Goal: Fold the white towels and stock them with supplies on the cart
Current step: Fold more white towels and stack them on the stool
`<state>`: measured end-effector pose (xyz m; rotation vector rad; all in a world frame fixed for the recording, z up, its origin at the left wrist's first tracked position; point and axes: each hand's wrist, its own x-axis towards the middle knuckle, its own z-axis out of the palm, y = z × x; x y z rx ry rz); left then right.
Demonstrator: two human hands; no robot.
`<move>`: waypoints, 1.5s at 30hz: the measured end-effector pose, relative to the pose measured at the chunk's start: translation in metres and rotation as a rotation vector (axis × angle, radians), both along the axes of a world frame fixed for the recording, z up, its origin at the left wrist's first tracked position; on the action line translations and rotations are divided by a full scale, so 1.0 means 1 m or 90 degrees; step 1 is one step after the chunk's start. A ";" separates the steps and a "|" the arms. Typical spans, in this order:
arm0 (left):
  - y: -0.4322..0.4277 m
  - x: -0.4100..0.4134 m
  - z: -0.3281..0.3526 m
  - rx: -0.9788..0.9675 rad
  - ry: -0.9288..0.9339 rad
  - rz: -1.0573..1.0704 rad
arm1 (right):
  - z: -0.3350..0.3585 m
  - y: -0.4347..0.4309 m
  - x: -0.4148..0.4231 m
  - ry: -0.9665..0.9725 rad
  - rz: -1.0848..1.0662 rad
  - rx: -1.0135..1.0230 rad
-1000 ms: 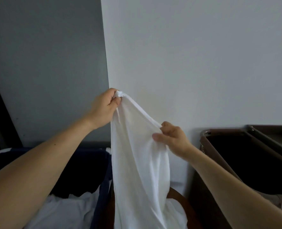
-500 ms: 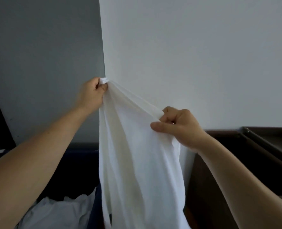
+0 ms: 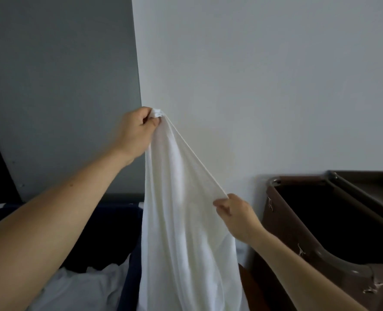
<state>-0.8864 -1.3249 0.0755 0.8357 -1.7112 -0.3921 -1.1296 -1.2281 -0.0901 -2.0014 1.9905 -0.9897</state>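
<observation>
A white wall meets a grey panel; the brown cart stands against the wall, with a dark blue hamper of white linen to the cart's left. The white towel hangs between hamper and cart. The left hand, farther from the cart and higher, pinches a bunched corner in curled fingers; the right hand, nearer the cart, pinches the taut top edge.
</observation>
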 end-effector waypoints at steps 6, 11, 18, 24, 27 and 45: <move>0.013 -0.001 0.010 -0.017 -0.015 -0.049 | -0.025 -0.008 0.012 0.101 -0.002 0.091; 0.015 0.012 0.018 -0.015 0.009 -0.017 | -0.023 0.008 0.012 -0.406 0.179 0.164; 0.013 0.012 0.007 -0.020 -0.033 0.036 | -0.026 0.019 0.036 -0.411 0.294 0.203; 0.008 0.017 0.005 -0.006 -0.004 0.092 | -0.052 0.023 0.045 -0.062 0.228 0.112; 0.009 0.014 0.005 -0.010 -0.005 0.092 | -0.064 0.024 0.057 -0.034 0.174 -0.031; -0.016 0.045 0.005 0.067 -0.012 0.192 | -0.004 0.014 -0.054 0.062 0.068 -0.168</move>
